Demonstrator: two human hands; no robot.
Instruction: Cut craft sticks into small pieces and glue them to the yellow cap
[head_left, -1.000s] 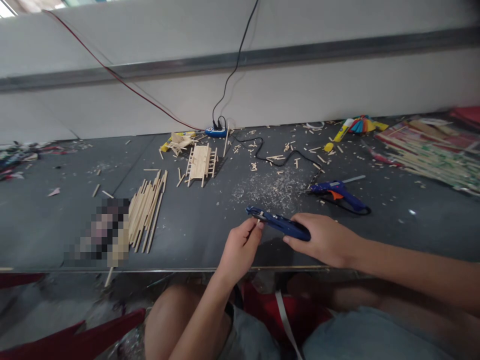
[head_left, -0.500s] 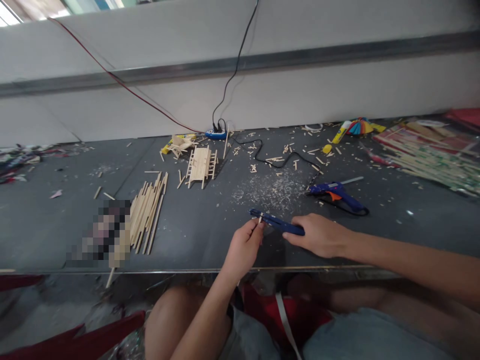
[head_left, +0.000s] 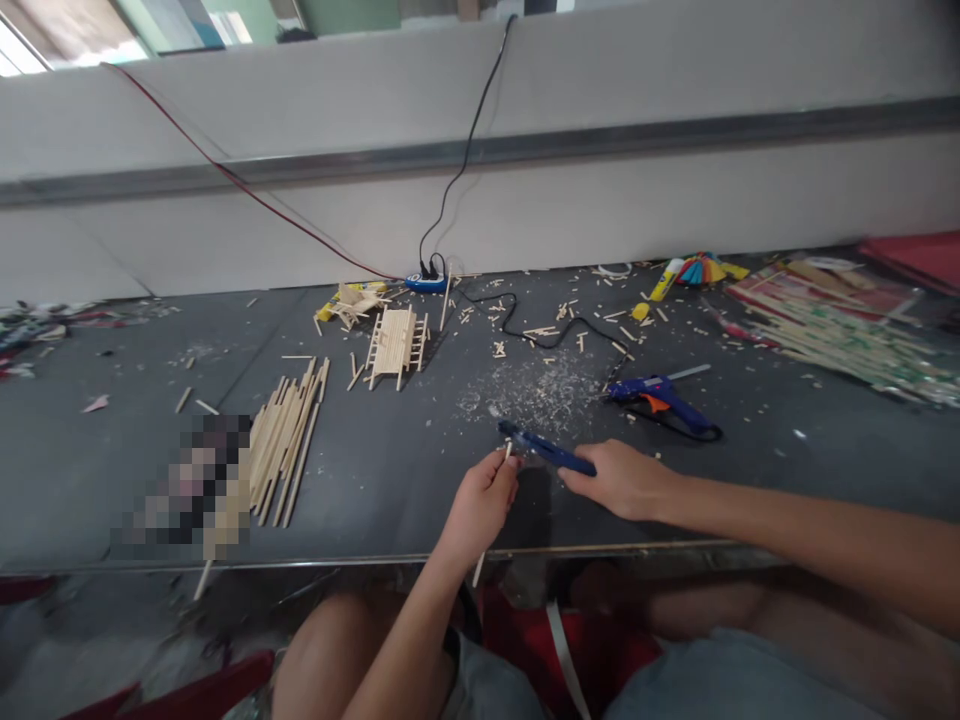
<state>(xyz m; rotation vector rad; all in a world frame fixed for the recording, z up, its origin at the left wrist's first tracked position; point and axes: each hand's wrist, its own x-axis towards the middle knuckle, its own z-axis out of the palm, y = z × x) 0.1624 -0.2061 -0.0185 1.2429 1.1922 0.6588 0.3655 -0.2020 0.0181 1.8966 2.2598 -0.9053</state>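
My left hand is closed in a pinch on a thin wooden stick. The stick's short upper end stands out above the thumb, and its lower end shows under the hand, past the table edge. In my right hand is a long, narrow dark blue hand tool, its fingers wrapped round the near end. The tool's exact kind is unclear. Its far end lies close by the stick's upper tip; I cannot tell whether they touch. White shavings are scattered just beyond it.
A blue glue gun lies right of the tool, its cord running back to a power strip. A small stick-built model stands behind. Loose sticks are bundled at left. Packaged sticks and a glue stick lie at right.
The tool's far end has shifted slightly off the stick, which now shows in front of it. The stick's lower end has come into view below my left hand. The camera view has tilted slightly.
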